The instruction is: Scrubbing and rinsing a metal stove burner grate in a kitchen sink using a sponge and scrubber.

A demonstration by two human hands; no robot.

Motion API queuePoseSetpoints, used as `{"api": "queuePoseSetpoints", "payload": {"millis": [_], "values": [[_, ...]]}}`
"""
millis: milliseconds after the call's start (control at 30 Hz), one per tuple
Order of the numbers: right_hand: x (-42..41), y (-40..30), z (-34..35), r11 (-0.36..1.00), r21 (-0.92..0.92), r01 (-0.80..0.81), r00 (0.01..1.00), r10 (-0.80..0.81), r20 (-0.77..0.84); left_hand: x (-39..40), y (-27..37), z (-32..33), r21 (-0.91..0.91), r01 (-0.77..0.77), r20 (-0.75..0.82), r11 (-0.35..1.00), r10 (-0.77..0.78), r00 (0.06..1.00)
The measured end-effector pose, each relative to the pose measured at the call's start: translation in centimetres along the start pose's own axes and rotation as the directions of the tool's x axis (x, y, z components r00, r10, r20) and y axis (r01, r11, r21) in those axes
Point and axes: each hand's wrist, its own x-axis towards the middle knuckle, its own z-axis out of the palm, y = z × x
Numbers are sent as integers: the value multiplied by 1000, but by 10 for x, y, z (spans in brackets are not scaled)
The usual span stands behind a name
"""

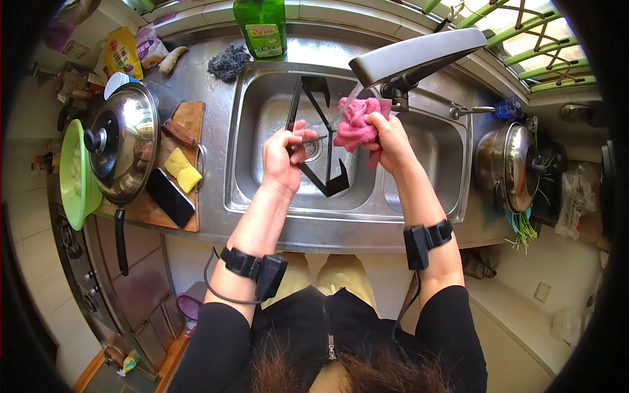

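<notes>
My left hand [285,156] grips one side of a black metal rack [328,167], its fingers curled round the frame. The rack is tilted over the large stainless steel sink basin [255,172], and part of it is hidden by the hand. Bunched in my right hand [389,138] is a pink cloth [355,123], held above the divider side of the basin. A thin stream of water comes down beside the cloth from the faucet [417,54], whose broad grey head hangs above it.
Behind the sink stand a green detergent bottle [260,32] and a dark scouring pad [229,63]. At left, a cutting board [194,115] carries a phone [170,197], yellow sponges [183,169] and a lidded pan [125,147]. A lidded pot [511,162] is at right, beside the smaller basin [437,167].
</notes>
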Motion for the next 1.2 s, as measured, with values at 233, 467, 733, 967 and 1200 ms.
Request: {"api": "queuePoseSetpoints", "payload": {"millis": [233, 467, 733, 967, 1200], "values": [[-57, 44, 49, 621, -679, 392, 884, -458, 91, 34, -13, 42, -229, -6, -59, 973, -8, 998], [-88, 57, -41, 896, -341, 286, 903, -371, -217, 18, 18, 2, -378, 53, -23, 924, -66, 998], [-63, 32, -10, 994, 34, 104, 975, -95, -201, -22, 21, -87, -558, 69, 177, 827, 38, 983], [-2, -5, 34, 977, 189, 93, 990, -110, 82, -43, 10, -94, -537, 41, 251, 843, 113, 961], [0, 2, 39, 928, 371, -32, 997, 3, 79, -54, 9, -89, -487, -14, 216, 873, 136, 967]]}}
